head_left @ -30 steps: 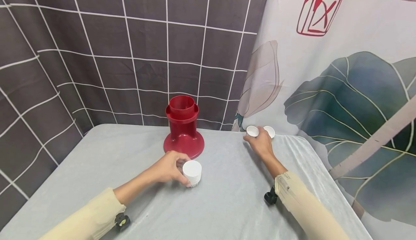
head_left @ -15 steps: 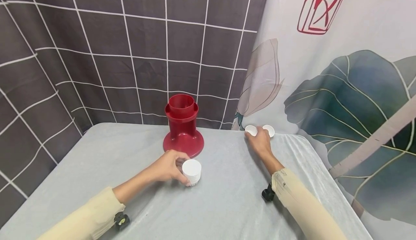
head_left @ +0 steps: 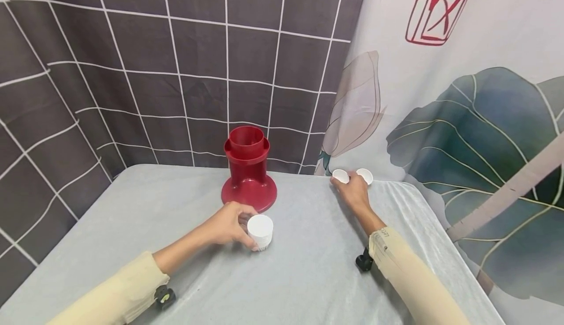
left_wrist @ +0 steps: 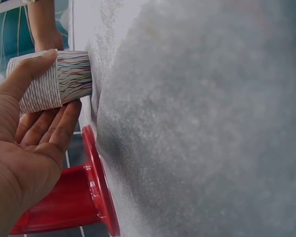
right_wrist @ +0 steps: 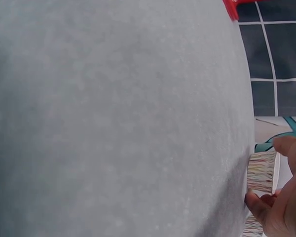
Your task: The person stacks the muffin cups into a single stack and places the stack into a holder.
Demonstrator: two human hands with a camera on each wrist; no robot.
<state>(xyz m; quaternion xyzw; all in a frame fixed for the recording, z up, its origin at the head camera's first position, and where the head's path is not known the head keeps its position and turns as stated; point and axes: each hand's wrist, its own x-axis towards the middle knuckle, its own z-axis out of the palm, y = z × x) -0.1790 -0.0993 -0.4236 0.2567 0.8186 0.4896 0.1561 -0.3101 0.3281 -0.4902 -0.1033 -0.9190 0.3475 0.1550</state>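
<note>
My left hand (head_left: 229,226) grips a stack of nested white paper cups (head_left: 260,232), thumb on one side and fingers on the other. In the left wrist view the stack (left_wrist: 49,81) shows ribbed rims and a wavy coloured pattern near its base, close to the cloth. At the table's far right edge my right hand (head_left: 353,193) holds a single paper cup (head_left: 340,176) between thumb and finger. A second paper cup (head_left: 364,176) stands just right of that hand. The right wrist view shows the held cup (right_wrist: 260,173) with its base at the cloth.
A red plastic stand (head_left: 248,173) with a round base and an open cylinder on top stands behind my left hand. Grey cloth (head_left: 308,266) covers the table. A dark grid curtain (head_left: 189,70) and a white leaf-print curtain (head_left: 396,95) hang behind.
The right forearm and the cup in the right hand have shifted very slightly left. The left hand keeps its hold on the stack in the same place.
</note>
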